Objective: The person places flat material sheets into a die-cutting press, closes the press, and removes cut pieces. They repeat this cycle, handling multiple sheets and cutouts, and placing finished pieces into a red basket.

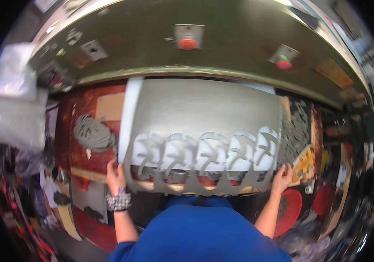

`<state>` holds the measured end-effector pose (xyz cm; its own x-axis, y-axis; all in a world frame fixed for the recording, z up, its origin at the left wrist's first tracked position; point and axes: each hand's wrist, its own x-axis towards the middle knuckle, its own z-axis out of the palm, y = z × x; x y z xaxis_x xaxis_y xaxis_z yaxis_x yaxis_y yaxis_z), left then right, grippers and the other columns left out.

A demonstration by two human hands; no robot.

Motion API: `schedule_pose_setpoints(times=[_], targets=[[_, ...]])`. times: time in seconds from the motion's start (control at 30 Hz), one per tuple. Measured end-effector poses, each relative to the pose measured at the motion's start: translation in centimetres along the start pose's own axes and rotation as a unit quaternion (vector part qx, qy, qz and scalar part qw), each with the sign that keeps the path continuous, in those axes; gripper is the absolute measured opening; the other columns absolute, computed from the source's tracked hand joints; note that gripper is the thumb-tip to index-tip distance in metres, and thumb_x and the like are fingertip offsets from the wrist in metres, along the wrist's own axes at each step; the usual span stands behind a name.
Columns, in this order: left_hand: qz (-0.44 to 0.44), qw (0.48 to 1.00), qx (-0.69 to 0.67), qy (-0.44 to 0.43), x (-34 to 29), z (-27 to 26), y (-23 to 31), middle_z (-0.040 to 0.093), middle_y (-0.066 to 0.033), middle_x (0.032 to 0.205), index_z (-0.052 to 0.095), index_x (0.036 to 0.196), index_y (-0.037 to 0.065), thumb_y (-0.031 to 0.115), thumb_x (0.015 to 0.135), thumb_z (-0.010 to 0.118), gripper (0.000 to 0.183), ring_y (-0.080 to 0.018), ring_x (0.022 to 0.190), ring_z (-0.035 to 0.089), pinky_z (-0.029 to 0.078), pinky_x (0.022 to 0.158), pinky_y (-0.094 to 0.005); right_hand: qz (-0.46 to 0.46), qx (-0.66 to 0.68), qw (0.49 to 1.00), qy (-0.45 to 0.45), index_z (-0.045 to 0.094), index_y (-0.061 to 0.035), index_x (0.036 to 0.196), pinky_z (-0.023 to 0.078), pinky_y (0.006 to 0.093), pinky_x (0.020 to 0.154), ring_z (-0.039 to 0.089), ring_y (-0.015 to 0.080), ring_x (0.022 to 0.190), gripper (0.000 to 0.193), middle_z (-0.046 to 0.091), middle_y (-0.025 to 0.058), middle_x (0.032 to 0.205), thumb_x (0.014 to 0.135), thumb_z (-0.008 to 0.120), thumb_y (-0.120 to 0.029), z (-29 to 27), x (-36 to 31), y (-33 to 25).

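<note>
A broad grey sheet (209,105) of rubber-like material lies over a white board (130,118) on the bench. Several curved, branching shapes are cut out along its near part, and white shows through the holes. Its scalloped near edge sags past the bench front. At the sheet's left edge, my left hand (116,177), with a checkered band at the wrist, is closed in a pinch. My right hand (281,179) pinches the opposite edge. The fingertips are small and slightly blurred.
Grey scraps lie in a heap (94,133) on the left and in a loose pile (296,126) on the right, beside a yellow-orange piece (305,163). A green machine panel (235,39) with buttons rises behind. A red basin (289,209) stands below right.
</note>
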<state>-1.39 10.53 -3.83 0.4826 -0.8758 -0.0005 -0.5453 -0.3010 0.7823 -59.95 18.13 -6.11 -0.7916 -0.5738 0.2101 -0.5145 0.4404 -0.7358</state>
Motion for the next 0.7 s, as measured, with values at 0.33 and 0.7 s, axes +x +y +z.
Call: schedule_pose_setpoints(times=[0.33,0.7], targets=[[0.099,0.984,0.133,0.071,5.9,3.9,2.1,0.068,-0.0196,0.097,0.063,0.115,0.002,0.027,0.096,0.055,0.032,-0.0312,0.086,0.065,0.05,0.078,-0.0377,-0.127,-0.363,0.915,0.121,0.055,-0.0042,0.127,0.035,0.053,0.101,0.04,0.0504,0.119,0.076,0.043,0.0351,0.129,0.064,0.083,-0.036,-4.0,2.9,2.6],[0.159,0.972,0.171,-0.012,10.9,7.0,0.4,0.063,-0.0203,0.118,0.058,0.124,0.001,0.037,0.097,0.05,0.045,-0.0357,0.107,0.061,0.047,0.09,-0.039,0.022,-0.065,0.994,0.087,0.041,-0.0087,0.14,0.032,0.0466,0.107,0.036,0.0451,0.125,0.088,0.033,0.0341,0.136,0.064,0.084,-0.017,-3.6,4.9,4.1]])
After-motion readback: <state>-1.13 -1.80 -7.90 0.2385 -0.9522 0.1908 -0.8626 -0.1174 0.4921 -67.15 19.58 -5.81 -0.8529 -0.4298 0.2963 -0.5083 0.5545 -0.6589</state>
